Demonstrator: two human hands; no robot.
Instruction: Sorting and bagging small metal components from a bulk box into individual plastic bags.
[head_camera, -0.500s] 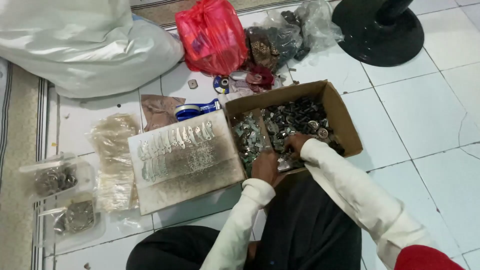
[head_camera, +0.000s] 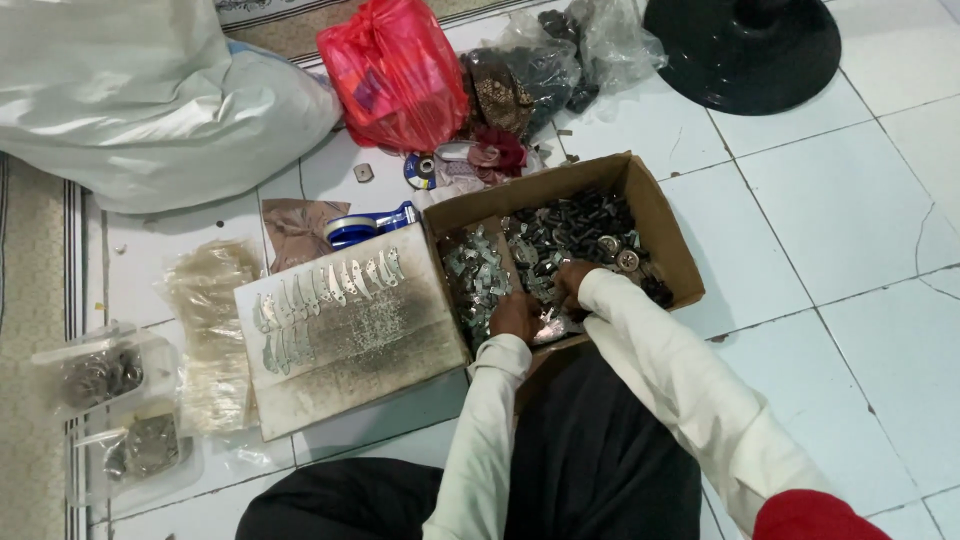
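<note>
Both your hands are down in the cardboard box (head_camera: 668, 232) on the floor, right against your knees, so reach is short. Left hand (head_camera: 515, 315) is curled on the small metal parts (head_camera: 475, 275) at the near edge; right hand (head_camera: 572, 280) is buried in the darker pile, grip unclear. Flap (head_camera: 350, 340) lies flat as a sorting surface, with flat metal pieces (head_camera: 330, 285) rowed along its far edge.

Home workshop: tiled floor (head_camera: 850, 200), boxed metal parts (head_camera: 570, 240).
</note>
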